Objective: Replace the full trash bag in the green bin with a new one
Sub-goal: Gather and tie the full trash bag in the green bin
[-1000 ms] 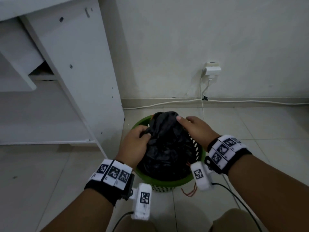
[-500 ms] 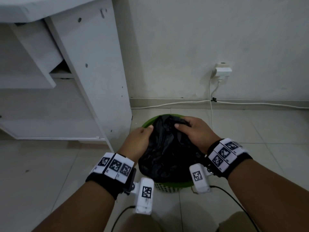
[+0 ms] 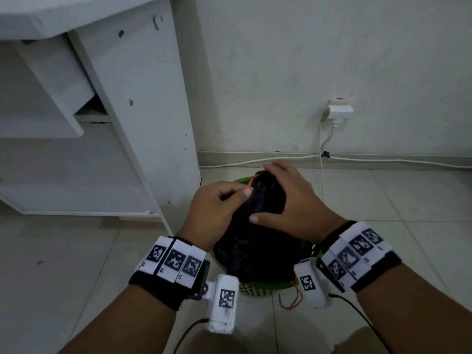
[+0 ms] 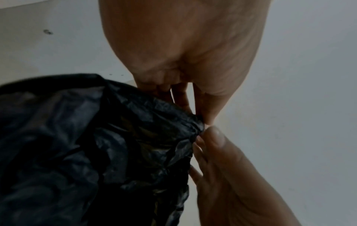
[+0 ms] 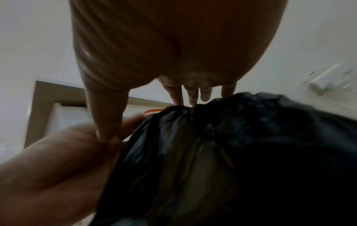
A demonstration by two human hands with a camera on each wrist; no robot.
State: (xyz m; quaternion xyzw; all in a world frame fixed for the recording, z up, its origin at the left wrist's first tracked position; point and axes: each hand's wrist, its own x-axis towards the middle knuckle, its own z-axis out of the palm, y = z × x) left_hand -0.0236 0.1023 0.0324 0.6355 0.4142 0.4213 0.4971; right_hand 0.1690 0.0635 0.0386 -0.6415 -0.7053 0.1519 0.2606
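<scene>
The black trash bag [image 3: 258, 241] sat in the green bin [image 3: 265, 288], its gathered top raised between both hands. The left hand [image 3: 217, 208] pinched the bunched neck beside an orange tie [image 3: 251, 182]. The right hand [image 3: 293, 205] curled over the neck, its thumb [image 3: 265, 217] underneath, touching the left hand.

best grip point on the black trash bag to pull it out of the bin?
Probably the gathered neck of the black trash bag, from above: the left hand and right hand already bunch it there, and the bulging body fills the green bin, leaving little side access.
</scene>
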